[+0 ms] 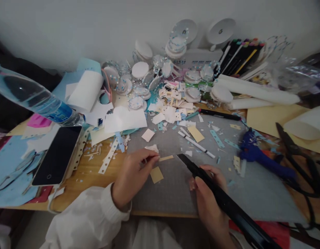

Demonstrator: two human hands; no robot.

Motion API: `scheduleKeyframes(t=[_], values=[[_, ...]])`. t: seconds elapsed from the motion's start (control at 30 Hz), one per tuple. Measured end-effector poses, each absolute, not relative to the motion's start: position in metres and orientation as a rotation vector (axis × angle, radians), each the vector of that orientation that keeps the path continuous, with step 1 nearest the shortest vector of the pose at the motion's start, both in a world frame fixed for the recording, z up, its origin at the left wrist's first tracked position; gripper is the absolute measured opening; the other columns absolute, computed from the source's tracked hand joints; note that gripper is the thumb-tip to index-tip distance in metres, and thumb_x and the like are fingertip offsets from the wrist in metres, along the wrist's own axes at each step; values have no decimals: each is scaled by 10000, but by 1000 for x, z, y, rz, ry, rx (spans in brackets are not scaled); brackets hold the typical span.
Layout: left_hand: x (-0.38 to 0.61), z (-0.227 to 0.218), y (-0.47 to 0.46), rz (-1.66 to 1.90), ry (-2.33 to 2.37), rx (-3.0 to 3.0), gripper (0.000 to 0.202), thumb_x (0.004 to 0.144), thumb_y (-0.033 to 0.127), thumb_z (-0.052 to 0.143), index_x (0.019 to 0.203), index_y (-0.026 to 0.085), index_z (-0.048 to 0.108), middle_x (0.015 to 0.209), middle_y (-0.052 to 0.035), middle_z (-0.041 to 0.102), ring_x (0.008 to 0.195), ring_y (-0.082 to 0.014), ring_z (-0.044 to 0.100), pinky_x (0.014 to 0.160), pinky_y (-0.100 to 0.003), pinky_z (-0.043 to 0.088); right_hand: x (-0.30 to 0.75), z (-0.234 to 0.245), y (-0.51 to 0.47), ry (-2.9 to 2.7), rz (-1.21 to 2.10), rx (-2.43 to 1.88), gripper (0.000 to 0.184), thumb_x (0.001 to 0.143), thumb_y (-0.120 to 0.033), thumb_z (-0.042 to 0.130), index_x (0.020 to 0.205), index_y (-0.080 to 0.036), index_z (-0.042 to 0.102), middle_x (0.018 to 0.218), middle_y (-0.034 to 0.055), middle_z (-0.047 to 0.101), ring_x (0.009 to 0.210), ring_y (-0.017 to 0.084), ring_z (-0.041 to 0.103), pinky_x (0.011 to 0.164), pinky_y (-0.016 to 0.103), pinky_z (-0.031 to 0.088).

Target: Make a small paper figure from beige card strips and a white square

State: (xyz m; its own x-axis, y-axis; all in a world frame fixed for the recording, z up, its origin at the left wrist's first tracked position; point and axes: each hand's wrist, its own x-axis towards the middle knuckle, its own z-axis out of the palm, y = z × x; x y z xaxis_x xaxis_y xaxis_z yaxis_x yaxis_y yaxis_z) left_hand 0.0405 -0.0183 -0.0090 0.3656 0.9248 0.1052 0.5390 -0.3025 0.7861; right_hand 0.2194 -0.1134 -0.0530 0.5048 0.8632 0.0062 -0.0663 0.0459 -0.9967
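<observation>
My left hand (135, 173) is closed in a pinch on one end of a thin tan paper strip (166, 158), just above the grey cutting mat (178, 204). Wrapped in my right hand (209, 197) is a black utility knife (227, 204), its blade out and pointing toward the strip without touching it. Below my left fingertips lies a small tan paper square (157, 175). A pale paper square (148, 135) and a torn white scrap (152, 148) rest just beyond that hand. A white stick with black bands (198, 145) lies past the blade.
A blue glue gun (263, 162) and black scissors (302, 159) lie at the right. At the left are a phone (57, 155) and a water bottle (33, 93). Paper cutouts (172, 97) pile up at the back, near white discs and a row of markers (243, 57).
</observation>
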Motion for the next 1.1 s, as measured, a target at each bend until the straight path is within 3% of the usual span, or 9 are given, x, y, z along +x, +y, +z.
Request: scheduleKeyframes(t=[0.13, 0.3, 0.47, 0.73, 1.1], values=[[36, -11, -22, 807, 1197, 2205, 229, 906, 154, 516, 1076, 163, 670, 1039, -76, 693, 978, -167, 630, 862, -279, 496, 219, -50, -109, -704, 812, -1363, 202, 827, -286, 590, 1023, -248, 555, 704, -38, 539, 557, 108, 508, 526, 249, 422], [11, -11, -54, 697, 1036, 2448, 286, 892, 101, 513, 1153, 159, 615, 1118, -85, 648, 1033, -174, 586, 898, -296, 468, 219, -50, -113, -819, 772, -1381, 229, 845, -281, 571, 1071, -248, 573, 741, -14, 592, 587, 127, 550, 555, 274, 466], [8, -26, -80, 527, 1068, 2633, 330, 915, 180, 496, 1233, 122, 562, 1256, -100, 615, 1162, -242, 524, 951, -376, 391, 217, -40, -123, -1164, 646, -1529, 253, 835, -219, 580, 1085, -252, 567, 858, 11, 622, 711, 134, 610, 646, 261, 525], [21, -31, -78, 552, 1198, 2664, 325, 947, 261, 441, 1207, 156, 605, 1219, -51, 655, 1089, -226, 563, 910, -365, 358, 223, -35, -120, -1865, 601, -1423, 327, 836, -170, 526, 1157, -223, 493, 866, 28, 620, 765, 154, 623, 651, 277, 550], [21, -30, -76, 522, 1215, 2633, 328, 940, 260, 444, 1192, 147, 619, 1215, -25, 663, 1062, -221, 559, 909, -368, 331, 213, -32, -105, -1955, 579, -1400, 386, 806, -130, 511, 1175, -240, 484, 829, 45, 651, 742, 192, 640, 623, 323, 566]])
